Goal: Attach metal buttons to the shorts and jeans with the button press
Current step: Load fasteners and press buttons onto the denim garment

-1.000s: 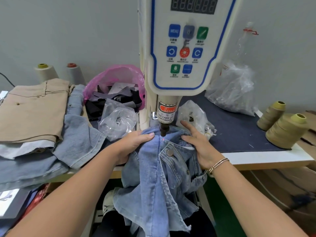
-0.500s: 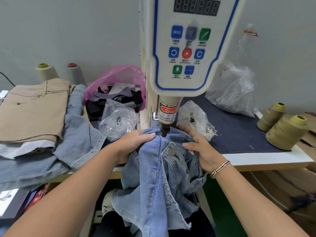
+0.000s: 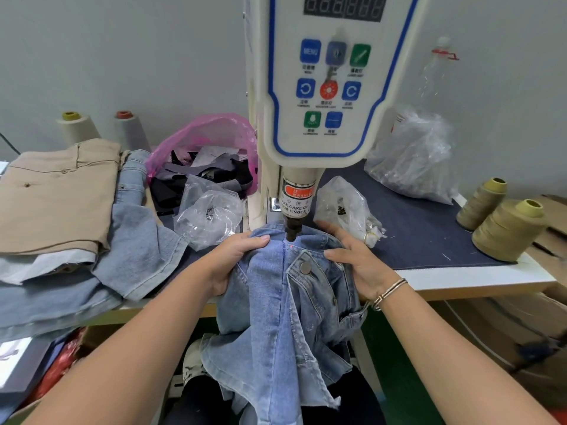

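Centrally, denim jeans [image 3: 276,296] bunched under the button press [image 3: 291,231], gripped by left hand [image 3: 233,259] and right hand [image 3: 356,259]; metal button [image 3: 305,267] just near of the punch.

Light-blue jeans [image 3: 276,302] bunched under the button press [image 3: 290,233] punch, one metal button [image 3: 305,267] attached

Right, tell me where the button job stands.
Done: one metal button already sits on the denim garment. In hand: left hand and right hand hold its waistband under the press punch, by the red dot. Left: the denim pile; the tan shorts seemingly already buttoned.
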`<state>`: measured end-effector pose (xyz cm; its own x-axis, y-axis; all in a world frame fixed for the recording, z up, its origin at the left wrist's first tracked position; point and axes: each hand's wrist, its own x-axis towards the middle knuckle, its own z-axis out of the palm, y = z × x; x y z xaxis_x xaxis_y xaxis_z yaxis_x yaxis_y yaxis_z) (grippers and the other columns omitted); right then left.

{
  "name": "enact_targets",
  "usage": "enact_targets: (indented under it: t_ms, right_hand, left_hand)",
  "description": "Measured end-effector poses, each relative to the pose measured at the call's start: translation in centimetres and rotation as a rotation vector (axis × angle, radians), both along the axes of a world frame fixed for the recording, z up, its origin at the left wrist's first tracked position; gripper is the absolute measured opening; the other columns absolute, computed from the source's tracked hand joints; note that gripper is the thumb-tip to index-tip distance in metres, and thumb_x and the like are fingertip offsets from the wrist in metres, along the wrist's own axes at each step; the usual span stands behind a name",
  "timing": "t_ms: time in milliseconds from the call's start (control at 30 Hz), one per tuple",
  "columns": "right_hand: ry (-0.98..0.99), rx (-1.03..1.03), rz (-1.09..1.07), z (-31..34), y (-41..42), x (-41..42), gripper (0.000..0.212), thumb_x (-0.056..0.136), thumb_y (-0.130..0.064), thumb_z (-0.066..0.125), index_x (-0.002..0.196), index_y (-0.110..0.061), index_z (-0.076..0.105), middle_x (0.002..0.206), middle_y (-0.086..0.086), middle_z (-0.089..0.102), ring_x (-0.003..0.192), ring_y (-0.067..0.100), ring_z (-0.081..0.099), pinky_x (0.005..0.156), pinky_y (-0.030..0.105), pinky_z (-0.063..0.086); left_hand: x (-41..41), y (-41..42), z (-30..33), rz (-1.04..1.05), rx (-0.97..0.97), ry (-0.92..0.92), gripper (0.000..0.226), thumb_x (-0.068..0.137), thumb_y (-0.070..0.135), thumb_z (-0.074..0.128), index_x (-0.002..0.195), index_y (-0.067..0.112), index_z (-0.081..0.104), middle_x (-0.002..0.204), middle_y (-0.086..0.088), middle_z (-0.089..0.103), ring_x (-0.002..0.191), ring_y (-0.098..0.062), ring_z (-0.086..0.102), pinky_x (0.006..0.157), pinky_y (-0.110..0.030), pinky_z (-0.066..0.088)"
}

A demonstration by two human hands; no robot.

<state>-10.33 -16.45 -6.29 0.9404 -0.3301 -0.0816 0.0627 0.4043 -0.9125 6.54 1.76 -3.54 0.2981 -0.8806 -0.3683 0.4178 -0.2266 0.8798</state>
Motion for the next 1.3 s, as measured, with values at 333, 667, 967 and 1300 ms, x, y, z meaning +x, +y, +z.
enact_targets:
  t_ms: [333,667,967,1300]
  right_hand:
    - [-0.031,0.043,-0.037,0.1,0.1,-0.1,0.06,0.074,-0.001,0.059,0.132,-0.015,0.048,0.121,0.013,0.063,0.107,0.026,0.062,0.094,0.038,0.05]
    - [-0.016,0.05,-0.028,0.2,0.2,0.0,0.069,0.074,0.0,0.058,0.14,-0.008,0.039,0.126,0.018,0.056,0.11,0.031,0.056,0.102,0.046,0.041]
    - [0.017,-0.07,0.065,1.0,1.4,-0.7,0.062,0.073,0.003,0.06,0.131,-0.012,0.046,0.12,0.011,0.06,0.106,0.024,0.06,0.091,0.038,0.051]
    - [0.143,-0.716,0.206,3.2,5.1,-2.0,0.051,0.089,-0.012,0.064,0.13,-0.035,0.044,0.12,-0.009,0.06,0.11,0.009,0.061,0.09,0.024,0.05]
  left_hand:
    - [-0.1,0.0,-0.2,0.015,-0.007,-0.015,0.03,0.092,0.027,0.06,0.113,0.007,0.066,0.104,-0.016,0.073,0.086,-0.024,0.071,0.07,-0.029,0.058]
    - [-0.2,-0.1,-0.2,0.013,0.009,-0.045,0.036,0.088,0.031,0.063,0.114,0.007,0.065,0.107,-0.016,0.072,0.09,-0.026,0.071,0.074,-0.032,0.058]
    - [-0.6,0.9,0.2,-0.076,-0.017,-0.168,0.041,0.082,0.037,0.069,0.115,0.011,0.066,0.11,-0.012,0.072,0.099,-0.026,0.07,0.077,-0.03,0.057]
    - [-0.2,3.2,0.4,0.038,-0.092,-0.603,0.031,0.095,0.036,0.057,0.088,0.01,0.073,0.089,-0.006,0.075,0.084,-0.019,0.072,0.075,-0.026,0.055]
